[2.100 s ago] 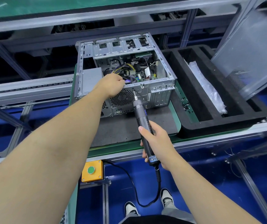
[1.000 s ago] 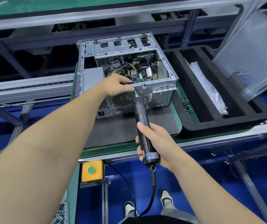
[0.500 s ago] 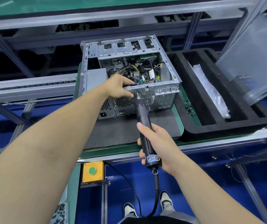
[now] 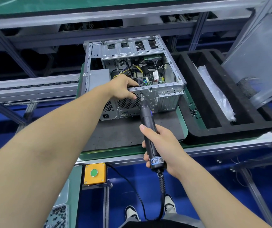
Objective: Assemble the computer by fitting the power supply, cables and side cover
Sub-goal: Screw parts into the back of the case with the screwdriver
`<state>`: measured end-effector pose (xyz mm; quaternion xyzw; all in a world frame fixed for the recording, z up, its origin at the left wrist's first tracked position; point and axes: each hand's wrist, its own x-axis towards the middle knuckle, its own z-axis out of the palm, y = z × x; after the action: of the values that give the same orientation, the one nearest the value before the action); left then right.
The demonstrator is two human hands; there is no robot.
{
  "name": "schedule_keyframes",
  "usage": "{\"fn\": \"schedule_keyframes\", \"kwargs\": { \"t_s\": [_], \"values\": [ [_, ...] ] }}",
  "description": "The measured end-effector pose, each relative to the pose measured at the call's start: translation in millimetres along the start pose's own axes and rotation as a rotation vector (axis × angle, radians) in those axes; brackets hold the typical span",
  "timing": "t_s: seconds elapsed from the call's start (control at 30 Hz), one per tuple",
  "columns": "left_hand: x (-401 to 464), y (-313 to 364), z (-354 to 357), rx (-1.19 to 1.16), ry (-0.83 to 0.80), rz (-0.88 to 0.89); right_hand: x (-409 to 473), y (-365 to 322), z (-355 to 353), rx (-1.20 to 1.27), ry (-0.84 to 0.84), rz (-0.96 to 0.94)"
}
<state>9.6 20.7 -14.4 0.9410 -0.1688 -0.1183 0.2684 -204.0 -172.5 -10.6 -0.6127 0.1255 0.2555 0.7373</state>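
Observation:
An open grey computer case [image 4: 169, 94] lies on a dark mat with its rear panel toward me. Inside it I see the grey power supply [image 4: 99, 78], the motherboard and yellow and black cables [image 4: 136, 69]. My left hand [image 4: 123, 87] grips the case's near top rim, fingers over the edge and thumb on the rear panel beside the fan grille. My right hand [image 4: 163, 145] grips a black electric screwdriver [image 4: 148, 132]; its bit tip touches the rear panel just below the rim, right of my left thumb. The grey side cover [image 4: 260, 63] leans upright at the right.
A black foam tray [image 4: 230, 129] sits right of the case and holds a clear plastic bag [image 4: 214, 91]. Loose screws [image 4: 193, 109] lie on the green pallet edge. A yellow box with a green button [image 4: 95, 173] is below the conveyor rail. A bin of screws [image 4: 57, 216] is at lower left.
My left hand came out of the case interior and took hold of the near rim. The screwdriver bit stayed near the rear panel's upper edge and now rests against it.

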Motion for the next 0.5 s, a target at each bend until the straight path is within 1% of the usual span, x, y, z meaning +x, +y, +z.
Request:
{"fn": "schedule_keyframes", "kwargs": {
  "t_s": [0.27,0.5],
  "values": [
    [-1.8,1.4,3.0,-0.037,0.029,-0.015,-2.3,-7.3,3.4,-0.104,0.036,0.006],
    [-3.8,2.7,2.9,-0.012,0.036,0.006,-2.3,-11.0,3.9,-0.107,0.047,0.016]
  ]
}}
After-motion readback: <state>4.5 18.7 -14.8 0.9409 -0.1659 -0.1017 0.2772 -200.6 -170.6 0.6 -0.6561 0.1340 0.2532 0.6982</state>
